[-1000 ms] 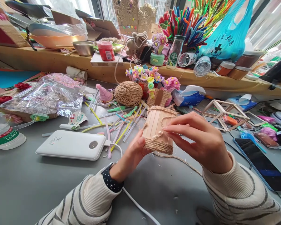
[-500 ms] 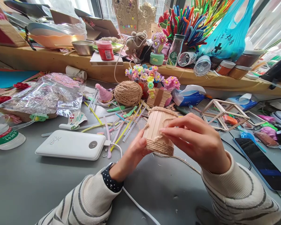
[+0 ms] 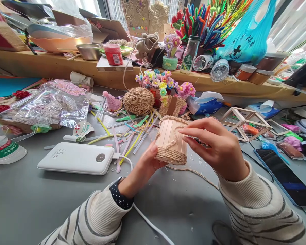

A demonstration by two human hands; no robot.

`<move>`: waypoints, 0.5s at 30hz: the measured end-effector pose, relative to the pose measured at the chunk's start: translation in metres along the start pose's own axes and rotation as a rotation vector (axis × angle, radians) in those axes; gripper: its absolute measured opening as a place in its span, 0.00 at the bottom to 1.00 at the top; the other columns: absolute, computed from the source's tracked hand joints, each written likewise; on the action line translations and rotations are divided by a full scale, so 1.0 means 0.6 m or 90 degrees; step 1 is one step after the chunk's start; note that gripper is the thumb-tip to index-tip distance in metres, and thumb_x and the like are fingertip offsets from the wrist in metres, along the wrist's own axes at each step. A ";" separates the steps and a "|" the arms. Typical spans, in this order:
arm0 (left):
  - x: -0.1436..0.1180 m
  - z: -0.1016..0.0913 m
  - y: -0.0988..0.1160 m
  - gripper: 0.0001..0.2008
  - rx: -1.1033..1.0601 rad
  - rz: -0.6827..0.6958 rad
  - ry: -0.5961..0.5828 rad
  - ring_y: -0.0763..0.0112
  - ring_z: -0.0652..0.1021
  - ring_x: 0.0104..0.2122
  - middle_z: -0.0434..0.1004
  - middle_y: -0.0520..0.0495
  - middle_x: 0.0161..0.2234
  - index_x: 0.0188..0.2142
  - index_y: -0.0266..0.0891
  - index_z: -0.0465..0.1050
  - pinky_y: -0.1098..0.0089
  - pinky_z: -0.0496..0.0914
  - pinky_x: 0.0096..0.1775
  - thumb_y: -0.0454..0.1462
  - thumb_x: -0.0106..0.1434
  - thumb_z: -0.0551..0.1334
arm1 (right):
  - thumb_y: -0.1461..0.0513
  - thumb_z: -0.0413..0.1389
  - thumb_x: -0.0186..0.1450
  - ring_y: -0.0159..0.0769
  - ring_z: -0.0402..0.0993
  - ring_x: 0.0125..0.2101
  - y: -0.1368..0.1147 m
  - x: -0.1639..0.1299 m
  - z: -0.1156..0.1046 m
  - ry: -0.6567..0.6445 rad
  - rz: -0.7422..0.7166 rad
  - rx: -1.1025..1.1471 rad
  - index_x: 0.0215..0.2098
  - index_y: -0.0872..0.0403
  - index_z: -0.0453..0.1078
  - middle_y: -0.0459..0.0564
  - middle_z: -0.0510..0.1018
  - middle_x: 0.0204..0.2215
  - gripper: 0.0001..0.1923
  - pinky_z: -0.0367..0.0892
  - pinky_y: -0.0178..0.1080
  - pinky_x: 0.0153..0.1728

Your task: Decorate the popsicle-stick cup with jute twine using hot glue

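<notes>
The left hand (image 3: 142,168) grips a small pot (image 3: 171,139) of upright wooden sticks from below and the near left, thumb pressed against the twine band at its base. The pot is held just above the grey table (image 3: 28,204), a little right of centre, tilted slightly away. The right hand (image 3: 215,148) closes on the pot's right side, fingers (image 3: 197,126) curled over the rim area and pinched at a strand of twine (image 3: 193,173) that loops across the sticks; the strand trails off the base to the near right, under the right sleeve. More twine rings the pot's top edge.

Just beyond the pot lies a scatter of coloured sticks (image 3: 132,134). Farther off sits a ball of twine (image 3: 139,101), with a basket of flowers (image 3: 169,98) touching it on the right. Left of the hands lies a white power bank (image 3: 76,158), its cable running near under the left wrist. Right of the pot stands a wooden frame (image 3: 243,120), and a phone (image 3: 285,177) lies at the near right edge. A wooden shelf (image 3: 53,66) crowded with jars and craft goods runs along the far side.
</notes>
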State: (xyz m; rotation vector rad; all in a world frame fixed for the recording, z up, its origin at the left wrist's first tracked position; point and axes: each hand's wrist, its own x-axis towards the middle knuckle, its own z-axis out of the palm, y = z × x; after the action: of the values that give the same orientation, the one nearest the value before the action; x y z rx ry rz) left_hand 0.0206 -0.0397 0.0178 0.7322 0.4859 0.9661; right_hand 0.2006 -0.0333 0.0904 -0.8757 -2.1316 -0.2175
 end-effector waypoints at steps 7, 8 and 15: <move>0.000 -0.001 0.000 0.24 0.003 -0.009 0.009 0.59 0.72 0.44 0.74 0.45 0.44 0.51 0.42 0.67 0.62 0.67 0.45 0.48 0.57 0.60 | 0.67 0.54 0.62 0.33 0.71 0.33 -0.005 -0.001 0.003 -0.039 -0.058 0.005 0.36 0.56 0.73 0.52 0.77 0.33 0.07 0.69 0.36 0.33; 0.000 -0.002 -0.001 0.24 0.004 -0.009 0.008 0.59 0.72 0.44 0.74 0.45 0.44 0.51 0.42 0.67 0.62 0.66 0.45 0.48 0.58 0.59 | 0.67 0.54 0.62 0.33 0.71 0.33 -0.006 0.000 0.003 -0.041 -0.061 0.003 0.36 0.56 0.73 0.53 0.77 0.32 0.07 0.70 0.36 0.33; 0.001 -0.005 -0.002 0.24 0.006 -0.010 -0.003 0.61 0.72 0.43 0.74 0.46 0.43 0.51 0.42 0.67 0.62 0.67 0.44 0.48 0.58 0.59 | 0.68 0.54 0.62 0.33 0.71 0.33 -0.005 -0.001 0.007 -0.033 -0.068 0.001 0.35 0.56 0.74 0.52 0.78 0.31 0.06 0.70 0.36 0.33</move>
State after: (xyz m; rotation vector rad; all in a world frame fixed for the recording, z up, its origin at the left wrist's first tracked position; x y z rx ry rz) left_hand 0.0196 -0.0388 0.0149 0.7377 0.4919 0.9477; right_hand 0.1965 -0.0341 0.0875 -0.7752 -2.2291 -0.2490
